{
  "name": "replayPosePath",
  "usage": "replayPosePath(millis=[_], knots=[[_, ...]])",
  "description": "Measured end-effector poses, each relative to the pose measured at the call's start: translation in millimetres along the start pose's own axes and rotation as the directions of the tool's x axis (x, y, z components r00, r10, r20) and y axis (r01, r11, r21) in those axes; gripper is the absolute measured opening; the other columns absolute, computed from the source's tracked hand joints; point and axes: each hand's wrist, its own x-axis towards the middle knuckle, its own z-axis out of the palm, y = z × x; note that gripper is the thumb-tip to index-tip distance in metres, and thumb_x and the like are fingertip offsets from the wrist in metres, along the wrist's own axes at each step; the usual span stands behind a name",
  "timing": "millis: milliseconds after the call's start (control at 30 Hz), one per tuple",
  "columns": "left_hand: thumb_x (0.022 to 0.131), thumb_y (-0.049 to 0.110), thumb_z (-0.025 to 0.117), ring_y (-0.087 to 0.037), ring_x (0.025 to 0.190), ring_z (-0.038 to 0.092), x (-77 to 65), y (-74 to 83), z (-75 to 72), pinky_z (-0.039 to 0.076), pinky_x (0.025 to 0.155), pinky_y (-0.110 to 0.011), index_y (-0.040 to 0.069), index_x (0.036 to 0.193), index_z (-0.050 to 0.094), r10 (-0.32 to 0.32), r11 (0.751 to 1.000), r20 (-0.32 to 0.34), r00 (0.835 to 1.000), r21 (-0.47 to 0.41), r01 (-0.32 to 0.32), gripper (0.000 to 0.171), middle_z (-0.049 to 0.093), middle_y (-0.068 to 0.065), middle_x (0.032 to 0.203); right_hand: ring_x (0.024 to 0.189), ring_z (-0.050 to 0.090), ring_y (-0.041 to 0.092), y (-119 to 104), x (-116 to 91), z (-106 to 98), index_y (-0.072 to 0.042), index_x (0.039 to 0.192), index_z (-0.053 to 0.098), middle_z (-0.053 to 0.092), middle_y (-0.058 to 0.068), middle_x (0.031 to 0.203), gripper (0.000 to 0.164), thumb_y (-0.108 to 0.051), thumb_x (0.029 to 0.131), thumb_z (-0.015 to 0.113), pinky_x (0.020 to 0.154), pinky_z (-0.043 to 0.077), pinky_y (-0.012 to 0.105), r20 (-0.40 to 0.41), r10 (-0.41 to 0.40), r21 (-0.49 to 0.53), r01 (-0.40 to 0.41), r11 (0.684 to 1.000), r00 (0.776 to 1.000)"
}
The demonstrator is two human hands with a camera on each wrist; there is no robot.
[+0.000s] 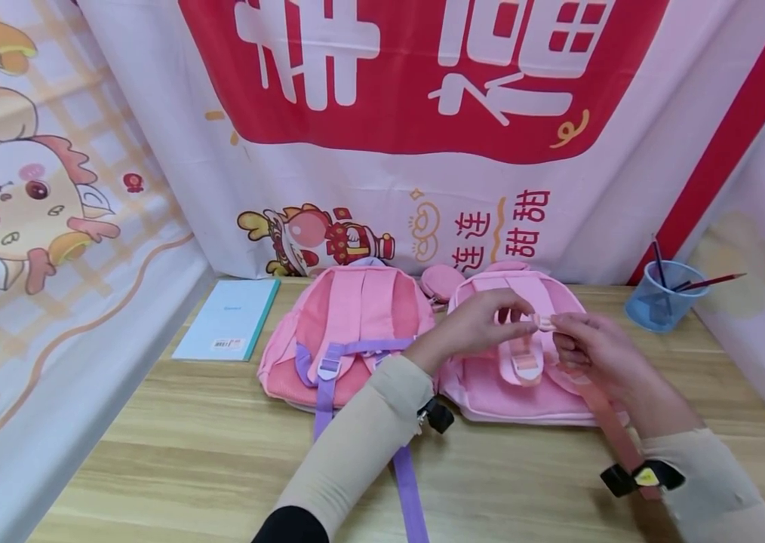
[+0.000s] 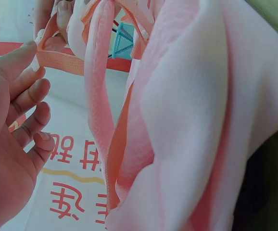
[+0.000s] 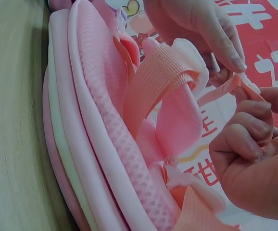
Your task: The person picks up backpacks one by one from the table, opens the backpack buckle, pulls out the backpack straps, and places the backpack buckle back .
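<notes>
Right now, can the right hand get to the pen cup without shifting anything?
Probably yes: the pen cup stands on bare table beyond the right hand, nothing between. But that hand pinches the peach strap, so it must let go.

Left hand (image 2: 9,139) fingertips touching a peach strap (image 2: 59,62), pale pink backpack (image 2: 192,125) close beside, banner (image 2: 76,163) behind

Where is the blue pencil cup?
In the head view, the blue pencil cup stands at the table's far right, beside the light pink backpack.

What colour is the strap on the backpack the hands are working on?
Peach-orange strap, on the pale pink backpack; the right wrist view shows it best.
</notes>
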Motion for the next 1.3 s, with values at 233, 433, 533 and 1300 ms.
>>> replayPosePath(millis=[233,433,533,1300], knots=[[0.107,0.033,0.07,-0.006,0.091,0.057,-2.8,-1.1,-0.7,0.046,0.081,-0.015,0.017,0.121,0.076,-0.018,1.0,-0.034,0.999,0.021,0.018,0.022,0.07,0.008,0.102,0.074,0.052,0.015,5,-4,-9,-0.025,0.112,0.078,0.059,-0.003,0.087,0.024,-0.036,0.113,0.057,0.063,0.048,0.024,-0.019,0.043,0.002,-0.043,0.999,0.999],[0.106,0.029,0.071,-0.007,0.09,0.057,-2.1,-2.8,1.1,0.045,0.08,-0.014,0.015,0.121,0.077,-0.001,1.0,-0.038,0.999,0.019,0.001,0.021,0.071,0.007,0.102,0.073,0.054,0.014,7,-1,-7,-0.032,0.106,0.081,0.06,-0.005,0.084,0.018,-0.031,0.111,0.063,0.064,0.048,0.023,-0.077,0.056,-0.06,-0.061,0.996,0.995],[0.106,0.029,0.072,-0.007,0.09,0.057,-1.4,-3.2,2.1,0.045,0.08,-0.014,0.015,0.12,0.077,0.005,1.0,-0.04,0.999,0.022,-0.004,0.02,0.071,0.006,0.1,0.072,0.054,0.014,7,0,-5,-0.032,0.103,0.081,0.059,-0.005,0.082,0.02,-0.031,0.111,0.063,0.064,0.048,0.024,-0.092,0.055,-0.072,-0.061,0.996,0.994],[0.105,0.03,0.073,-0.006,0.089,0.057,-1.5,-1.9,1.0,0.045,0.078,-0.013,0.016,0.118,0.077,0.012,0.999,-0.044,0.999,0.038,-0.01,0.02,0.069,0.006,0.098,0.068,0.052,0.012,-2,-2,-6,-0.024,0.108,0.077,0.059,-0.003,0.083,0.02,-0.032,0.113,0.059,0.057,0.045,0.021,-0.035,0.116,0.01,-0.116,0.993,0.993]])
